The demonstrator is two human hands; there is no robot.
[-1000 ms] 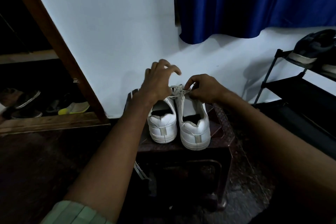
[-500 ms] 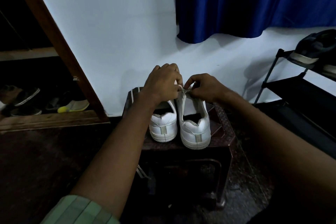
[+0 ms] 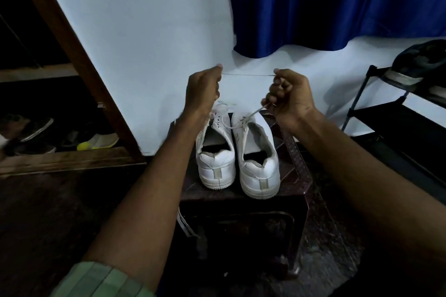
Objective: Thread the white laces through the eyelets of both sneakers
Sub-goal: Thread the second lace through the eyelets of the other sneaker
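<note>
Two white sneakers stand side by side, heels toward me, on a dark stool (image 3: 299,176): the left sneaker (image 3: 216,159) and the right sneaker (image 3: 258,159). A white lace (image 3: 248,75) is stretched taut between my hands above the shoes. My left hand (image 3: 202,90) pinches one end. My right hand (image 3: 288,96) grips the other part, and the lace runs down from it into the right sneaker's eyelets. A second lace (image 3: 184,224) hangs off the stool's left side.
A white wall and a blue curtain (image 3: 337,2) are behind the stool. A wooden frame (image 3: 72,50) with several shoes on a low shelf stands at the left. A black metal rack (image 3: 386,108) holding a dark shoe stands at the right.
Both hands have risen from the right sneaker's tongue and moved apart. The lace now stretches taut between them.
</note>
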